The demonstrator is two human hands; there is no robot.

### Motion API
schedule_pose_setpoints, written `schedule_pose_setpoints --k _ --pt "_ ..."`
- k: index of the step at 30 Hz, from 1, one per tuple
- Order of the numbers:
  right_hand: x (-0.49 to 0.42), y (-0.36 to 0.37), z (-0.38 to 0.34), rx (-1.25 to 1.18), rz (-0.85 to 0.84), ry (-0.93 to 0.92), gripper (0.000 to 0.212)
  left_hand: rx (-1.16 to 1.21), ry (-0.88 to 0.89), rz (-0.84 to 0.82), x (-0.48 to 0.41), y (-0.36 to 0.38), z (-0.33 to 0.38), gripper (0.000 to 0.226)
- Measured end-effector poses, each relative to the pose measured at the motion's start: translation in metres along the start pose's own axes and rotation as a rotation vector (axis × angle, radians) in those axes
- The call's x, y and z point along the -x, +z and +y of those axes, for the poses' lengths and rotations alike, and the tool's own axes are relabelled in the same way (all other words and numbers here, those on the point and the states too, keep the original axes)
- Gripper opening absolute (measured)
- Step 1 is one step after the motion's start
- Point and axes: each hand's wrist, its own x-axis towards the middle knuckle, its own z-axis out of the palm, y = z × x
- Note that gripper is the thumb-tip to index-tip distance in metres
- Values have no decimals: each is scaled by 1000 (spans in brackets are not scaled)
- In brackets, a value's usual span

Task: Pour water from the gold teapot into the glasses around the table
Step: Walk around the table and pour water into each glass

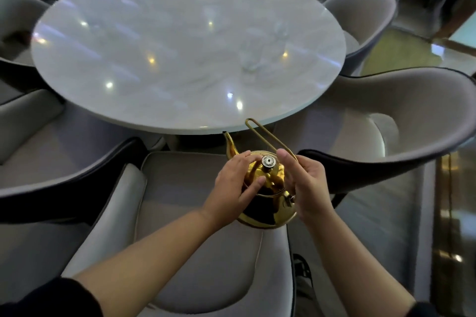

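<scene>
Our two hands meet low in the centre of the frame: the left hand (238, 183) curls over the near side of the gold teapot (268, 203), fingers spread on its lid and shoulder, and the right hand (305, 185) stands half open against the pot's right flank, thumb up, with the thin wire handle (268, 136) running past behind it; we cannot tell whether it grips that handle or only steadies the pot. Now out to the big things and back down: the round white table (180, 90) fills the upper half, grey chairs (401, 121) ring it, and the pot hovers over the seat of the nearest chair (195, 213), short of the table's lower edge. The glasses (251, 56) are faint and blurred, a cluster right of centre on the top and more at the far upper rim. Smaller: the spout (230, 144) points up the frame toward the table, and the jewelled knob (268, 161) sits between our hands. No pouring yet, we judge. To do this well we want the right hand firmly on the handle, the left keeping the lid down, the pot level until the spout is over a glass, then a slow tilt.
</scene>
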Motion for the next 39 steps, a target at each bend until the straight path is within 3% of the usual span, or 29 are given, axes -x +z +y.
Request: schedule_pose_setpoints --k 7,19,29,39 --pt "-48 -38 3 22 -215 53 37 -25 -105 148 -25 23 16 51" --pt "-119 -135 -35 45 -454 56 45 0 -225 444 -90 105 86 47" --pt "-185 -188 -51 43 -402 44 49 36 -258 360 -158 128 108 51" --pt "-290 -195 -50 116 -355 50 45 4 -248 293 -257 115 79 50"
